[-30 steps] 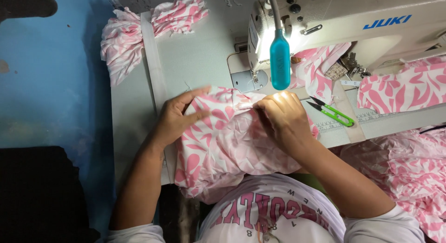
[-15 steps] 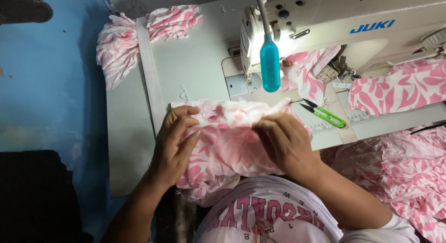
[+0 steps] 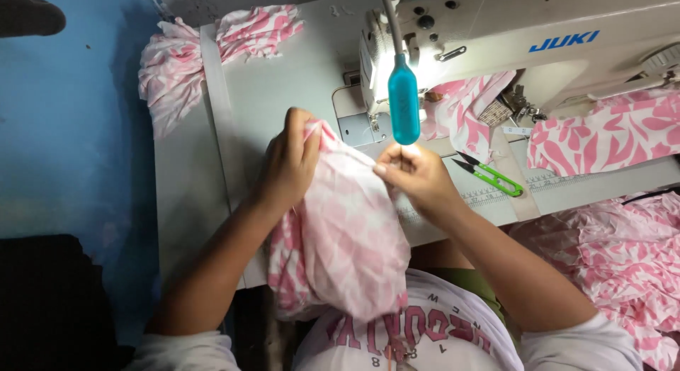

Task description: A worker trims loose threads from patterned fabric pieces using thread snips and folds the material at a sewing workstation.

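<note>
- The cream sewing machine [image 3: 496,38] stands at the far right of my pale table [image 3: 283,80].
- A pink and white patterned fabric piece [image 3: 340,236] hangs near me, lifted off the table between both hands.
- My left hand [image 3: 287,165] is closed around its upper left edge.
- My right hand [image 3: 418,176] pinches its right edge.
- Green thread snips [image 3: 492,176] lie just right of that hand.

- A blue lettered label [image 3: 564,41] was seen on the cream front of the sewing machine [image 3: 496,24], toward its right side.
- A printed ruler strip [image 3: 496,194], pale with fine dark marks, was seen along the table's front edge; its markings could hardly be made out.
- No packages or screens were seen.
</note>
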